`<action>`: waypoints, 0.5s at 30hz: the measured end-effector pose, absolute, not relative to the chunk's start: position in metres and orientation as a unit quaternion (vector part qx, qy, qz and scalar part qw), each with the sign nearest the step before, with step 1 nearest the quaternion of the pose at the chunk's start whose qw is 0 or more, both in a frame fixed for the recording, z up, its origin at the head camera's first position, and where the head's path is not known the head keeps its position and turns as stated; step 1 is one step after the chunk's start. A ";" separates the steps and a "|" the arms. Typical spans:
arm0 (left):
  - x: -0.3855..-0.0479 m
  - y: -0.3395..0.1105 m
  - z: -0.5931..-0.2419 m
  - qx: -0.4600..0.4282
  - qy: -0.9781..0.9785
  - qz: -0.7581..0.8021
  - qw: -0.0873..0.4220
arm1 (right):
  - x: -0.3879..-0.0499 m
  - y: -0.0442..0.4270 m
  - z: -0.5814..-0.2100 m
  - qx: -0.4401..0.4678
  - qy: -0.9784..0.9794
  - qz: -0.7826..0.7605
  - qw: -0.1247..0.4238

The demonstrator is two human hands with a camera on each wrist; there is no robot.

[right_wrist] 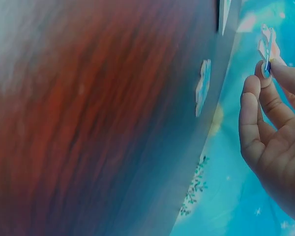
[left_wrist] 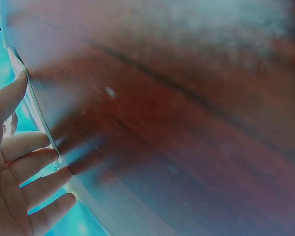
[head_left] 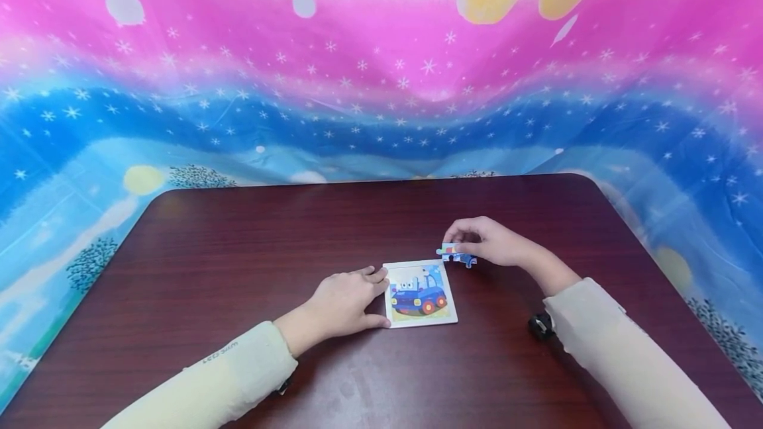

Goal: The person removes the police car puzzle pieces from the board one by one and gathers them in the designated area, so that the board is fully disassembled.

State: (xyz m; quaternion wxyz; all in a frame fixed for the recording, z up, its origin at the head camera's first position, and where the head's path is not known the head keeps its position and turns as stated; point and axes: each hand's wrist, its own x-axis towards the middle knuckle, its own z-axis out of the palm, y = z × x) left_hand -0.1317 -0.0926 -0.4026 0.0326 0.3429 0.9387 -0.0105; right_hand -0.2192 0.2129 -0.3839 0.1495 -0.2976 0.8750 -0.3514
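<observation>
A square jigsaw puzzle point(head_left: 418, 295) in a pale frame, with a blue cartoon car picture, lies flat on the table. My left hand point(head_left: 341, 303) rests along its left edge, fingers spread and fairly straight, thumb near the lower left corner. In the left wrist view, the thumb and fingertips of the left hand point(left_wrist: 24, 162) touch the frame's thin edge point(left_wrist: 37, 105). Beyond the upper right corner, my right hand point(head_left: 491, 241) pinches a jigsaw piece point(right_wrist: 268, 49) between thumb and fingers, raised above the table. A second jigsaw piece point(right_wrist: 203, 88) lies on the tabletop below that hand.
The dark reddish wooden table point(head_left: 238, 237) has a rounded far corner on each side. A pink and blue patterned cloth point(head_left: 381, 71) hangs behind and beside it. A small black object point(head_left: 541, 326) shows by the right sleeve point(head_left: 614, 336).
</observation>
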 end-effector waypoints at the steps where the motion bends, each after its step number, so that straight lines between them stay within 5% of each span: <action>1: -0.131 -0.093 -0.402 0.343 0.939 -0.011 0.033 | -0.219 0.215 -0.384 -0.297 0.876 -0.352 0.146; 15: -0.131 -0.092 -0.402 0.341 0.939 -0.018 0.034 | -0.216 0.252 -0.380 -0.267 0.895 -0.339 0.115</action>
